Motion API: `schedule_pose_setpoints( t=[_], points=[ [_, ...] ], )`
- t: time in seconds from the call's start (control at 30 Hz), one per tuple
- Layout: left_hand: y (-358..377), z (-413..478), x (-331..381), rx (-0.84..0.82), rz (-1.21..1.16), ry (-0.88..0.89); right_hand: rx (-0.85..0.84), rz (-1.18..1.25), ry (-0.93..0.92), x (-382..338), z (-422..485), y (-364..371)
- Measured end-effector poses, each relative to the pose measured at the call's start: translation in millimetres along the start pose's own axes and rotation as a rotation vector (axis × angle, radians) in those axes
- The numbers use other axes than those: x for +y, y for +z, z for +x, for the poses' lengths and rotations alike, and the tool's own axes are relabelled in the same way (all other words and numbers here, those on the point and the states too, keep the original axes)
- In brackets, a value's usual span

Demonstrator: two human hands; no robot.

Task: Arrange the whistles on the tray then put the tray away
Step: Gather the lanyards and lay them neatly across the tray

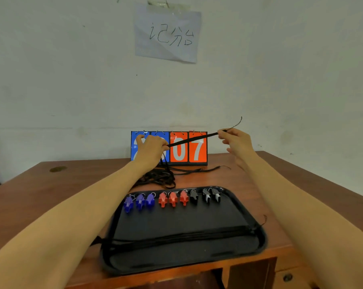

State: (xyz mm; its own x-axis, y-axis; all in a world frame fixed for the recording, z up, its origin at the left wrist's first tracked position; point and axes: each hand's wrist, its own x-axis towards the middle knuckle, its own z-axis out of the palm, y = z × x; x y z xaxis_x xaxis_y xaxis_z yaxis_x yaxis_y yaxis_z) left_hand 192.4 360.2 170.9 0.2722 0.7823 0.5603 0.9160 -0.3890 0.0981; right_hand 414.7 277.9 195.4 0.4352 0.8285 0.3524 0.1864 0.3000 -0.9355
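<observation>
Black plastic tray (pixel 257 232): sits on the brown wooden table (pixel 51 195), at its near edge.
Whistles: nine in a row along the tray's far side; three blue plastic whistles (pixel 140 202) on the left, three red plastic whistles (pixel 173 198) in the middle, three black plastic whistles (pixel 206 196) on the right.
Laid lanyards (pixel 180 236): black cords stretched across the tray's near half.
Loose pile of black cords (pixel 161 177): on the table beyond the tray.
Left hand (pixel 150 148): fingers closed, pinching one end of a flat black lanyard (pixel 193 138).
Right hand (pixel 237 142): fingertips pinched on the other end, strap taut above the table.
Flip scoreboard (pixel 187 151): blue and orange cards, standing against the wall.
</observation>
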Motion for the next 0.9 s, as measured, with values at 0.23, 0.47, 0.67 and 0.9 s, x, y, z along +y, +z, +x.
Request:
schedule_pose_setpoints(
  t=[0.23,0.47,0.67,0.9],
  points=[
    [-23,-13,-25,0.065,0.094,-0.003,0.043,0.06,0.092,-10,-14,-18],
    [-56,-57,-41,0.026,0.032,-0.025,0.014,0.086,0.183,-16,-47,-33],
    [-64,-118,-47,-0.155,-0.044,-0.052,-0.036,0.165,0.467,-4,-88,-42],
    [-69,-167,-48,-0.269,-0.07,-0.046,0.02,-0.07,0.429,4,-121,-56]
  ],
)
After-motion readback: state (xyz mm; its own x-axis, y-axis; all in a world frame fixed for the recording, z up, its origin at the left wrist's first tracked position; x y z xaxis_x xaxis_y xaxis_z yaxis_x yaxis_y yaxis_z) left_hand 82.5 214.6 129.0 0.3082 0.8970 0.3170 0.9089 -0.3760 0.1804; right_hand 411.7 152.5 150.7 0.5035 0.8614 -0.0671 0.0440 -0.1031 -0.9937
